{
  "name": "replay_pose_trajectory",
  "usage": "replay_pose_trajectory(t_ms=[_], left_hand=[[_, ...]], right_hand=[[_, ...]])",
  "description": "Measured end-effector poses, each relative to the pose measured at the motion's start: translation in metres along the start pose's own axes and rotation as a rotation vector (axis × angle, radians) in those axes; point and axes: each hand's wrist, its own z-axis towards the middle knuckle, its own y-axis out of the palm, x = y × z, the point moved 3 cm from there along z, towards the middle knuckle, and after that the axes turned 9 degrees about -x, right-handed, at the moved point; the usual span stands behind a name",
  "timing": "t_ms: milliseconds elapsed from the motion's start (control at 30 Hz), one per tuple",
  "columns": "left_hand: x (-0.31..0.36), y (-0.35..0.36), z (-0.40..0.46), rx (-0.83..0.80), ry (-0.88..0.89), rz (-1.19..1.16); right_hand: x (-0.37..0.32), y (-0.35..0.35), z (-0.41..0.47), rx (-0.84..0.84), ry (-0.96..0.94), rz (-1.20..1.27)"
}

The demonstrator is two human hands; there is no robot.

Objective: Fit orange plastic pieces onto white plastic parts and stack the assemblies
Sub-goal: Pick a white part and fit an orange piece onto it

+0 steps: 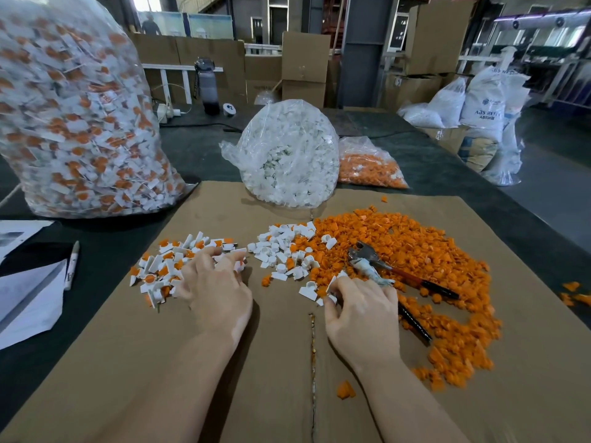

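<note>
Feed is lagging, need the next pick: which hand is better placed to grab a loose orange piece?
Right. The right hand lies at the orange pile's edge; the left hand rests on the finished assemblies, farther away.

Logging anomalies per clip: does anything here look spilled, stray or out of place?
Yes. A few orange pieces lie off the cardboard sheet on the dark table at the right edge, and one sits alone near the right forearm. Pliers lie half buried in the orange pile.

Matt brown cardboard sheet (224,378) carries smooth plastic orange pieces (431,251), white parts (281,247) and metal pliers (367,255).
</note>
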Motion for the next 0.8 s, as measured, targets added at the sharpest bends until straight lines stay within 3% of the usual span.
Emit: replay_pose_trajectory(t_ms=[133,300,500,633,800], left_hand=[[0.017,0.007,-0.009,-0.024,0.199,-0.105],[0.043,0.023,-0.024,-0.217,0.434,-0.207],[0.052,0.028,-0.029,-0.279,0.489,-0.219],[0.053,0.028,-0.031,-0.32,0.556,-0.188],[0.051,0.026,-0.031,-0.262,0.524,-0.248]], right_hand=[[0.001,0.001,0.001,-0.024,0.005,0.039],[0.0,0.002,0.001,-0.066,-0.014,0.078],[0.0,-0.003,0.002,0.02,-0.059,0.23],[0.004,-0.001,0.003,-0.026,-0.021,0.375],[0.001,-0.003,0.003,0.049,-0.034,0.301]])
